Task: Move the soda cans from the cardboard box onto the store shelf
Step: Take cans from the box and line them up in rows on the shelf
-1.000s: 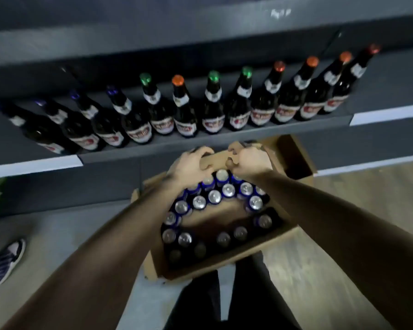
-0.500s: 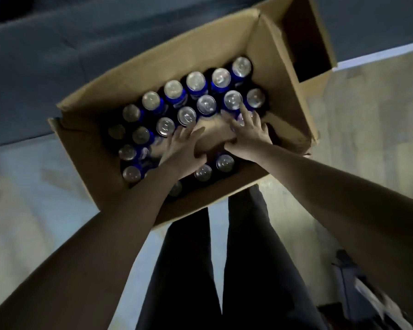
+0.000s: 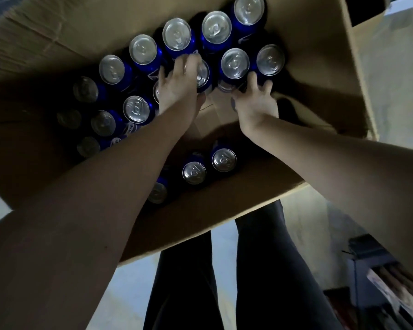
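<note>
An open cardboard box (image 3: 224, 210) on the floor holds several blue soda cans (image 3: 177, 34) with silver tops, standing upright. Both my hands reach down inside it. My left hand (image 3: 177, 86) curls its blurred fingers over a can (image 3: 203, 73) in the middle row. My right hand (image 3: 255, 101) has its thumb and spread fingers on either side of the neighbouring can (image 3: 234, 64). Bare cardboard floor (image 3: 210, 117) shows just below my hands. Two more cans (image 3: 194, 172) stand by the near wall. The store shelf is out of view.
My legs in dark trousers (image 3: 260, 270) stand right behind the box on a pale floor (image 3: 129, 282). The box's side flap (image 3: 358, 55) rises at the right. Dark clutter with a printed package (image 3: 389, 289) lies at the lower right.
The view dropped from the shelf of bottles down close into the box. Both hands left the box's far edge and moved forward onto cans in the middle row.
</note>
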The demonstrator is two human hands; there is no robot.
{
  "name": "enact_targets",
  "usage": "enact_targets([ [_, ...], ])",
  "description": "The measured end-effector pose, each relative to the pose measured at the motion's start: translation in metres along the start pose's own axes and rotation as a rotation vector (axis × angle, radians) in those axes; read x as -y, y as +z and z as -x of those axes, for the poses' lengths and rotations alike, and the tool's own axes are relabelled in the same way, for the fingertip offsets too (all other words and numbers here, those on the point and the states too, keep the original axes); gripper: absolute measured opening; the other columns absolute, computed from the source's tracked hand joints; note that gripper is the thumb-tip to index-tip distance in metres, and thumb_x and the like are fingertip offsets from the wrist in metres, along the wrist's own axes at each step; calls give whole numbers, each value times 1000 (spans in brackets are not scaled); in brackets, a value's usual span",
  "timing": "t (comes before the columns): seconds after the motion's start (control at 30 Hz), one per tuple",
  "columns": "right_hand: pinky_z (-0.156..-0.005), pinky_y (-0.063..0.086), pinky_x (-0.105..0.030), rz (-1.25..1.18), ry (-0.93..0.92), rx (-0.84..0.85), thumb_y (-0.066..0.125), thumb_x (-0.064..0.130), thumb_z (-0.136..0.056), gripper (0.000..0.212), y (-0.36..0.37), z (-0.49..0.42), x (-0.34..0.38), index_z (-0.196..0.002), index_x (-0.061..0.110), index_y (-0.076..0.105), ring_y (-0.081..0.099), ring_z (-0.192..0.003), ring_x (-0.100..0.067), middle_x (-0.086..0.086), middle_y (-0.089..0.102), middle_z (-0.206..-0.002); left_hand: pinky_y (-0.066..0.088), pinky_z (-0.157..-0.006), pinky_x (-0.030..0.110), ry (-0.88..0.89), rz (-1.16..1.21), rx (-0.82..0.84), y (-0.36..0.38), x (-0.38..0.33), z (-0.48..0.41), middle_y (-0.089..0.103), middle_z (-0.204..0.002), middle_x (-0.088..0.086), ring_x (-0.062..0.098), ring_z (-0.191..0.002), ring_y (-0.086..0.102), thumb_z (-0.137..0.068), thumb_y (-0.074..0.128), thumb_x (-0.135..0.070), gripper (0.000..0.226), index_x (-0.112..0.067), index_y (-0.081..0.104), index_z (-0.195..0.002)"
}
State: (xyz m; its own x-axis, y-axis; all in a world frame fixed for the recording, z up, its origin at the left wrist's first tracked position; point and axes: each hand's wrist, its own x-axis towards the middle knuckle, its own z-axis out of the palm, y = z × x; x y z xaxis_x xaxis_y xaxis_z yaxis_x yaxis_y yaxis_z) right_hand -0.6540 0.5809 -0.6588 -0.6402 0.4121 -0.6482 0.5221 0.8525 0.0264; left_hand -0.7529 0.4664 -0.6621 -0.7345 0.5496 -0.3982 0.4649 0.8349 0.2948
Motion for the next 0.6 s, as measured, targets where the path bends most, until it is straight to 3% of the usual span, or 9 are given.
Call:
enact_targets([
  [0.17, -69, 45, -38, -13, -17, -41, 52, -5, -88, 53, 3, -4, -3, -133, 23, 48, 33, -122, -44, -13, 29, -141, 17, -117, 45, -35, 18, -24, 8, -4, -9, 46, -138, 0, 24, -120, 54, -78, 73, -33, 75, -20, 29, -139],
  [0.43, -78, 49, -40, -69, -85, 14, 69, 19, -81, 64, -24, 23, -19, -137, 26, 37, 33, -122, -40, -13, 25, -143, 11, -119, 48, 68, -80, 102, -16, -11, 7, 30, -147, 6, 31, -126, 45, -80, 72, -28, 70, -27, 37, -140],
  [0.6, -78, 46, -40, -95, -118, 29, 72, 22, -77, 70, -73, 66, -16, -135, 20, 32, 33, -124, -41, -12, 30, -139, 35, -107, 43, 51, 25, 164, -70, -22, 61, 25, -148, 4, 34, -129, 35, -77, 74, -29, 71, -30, 38, -138],
])
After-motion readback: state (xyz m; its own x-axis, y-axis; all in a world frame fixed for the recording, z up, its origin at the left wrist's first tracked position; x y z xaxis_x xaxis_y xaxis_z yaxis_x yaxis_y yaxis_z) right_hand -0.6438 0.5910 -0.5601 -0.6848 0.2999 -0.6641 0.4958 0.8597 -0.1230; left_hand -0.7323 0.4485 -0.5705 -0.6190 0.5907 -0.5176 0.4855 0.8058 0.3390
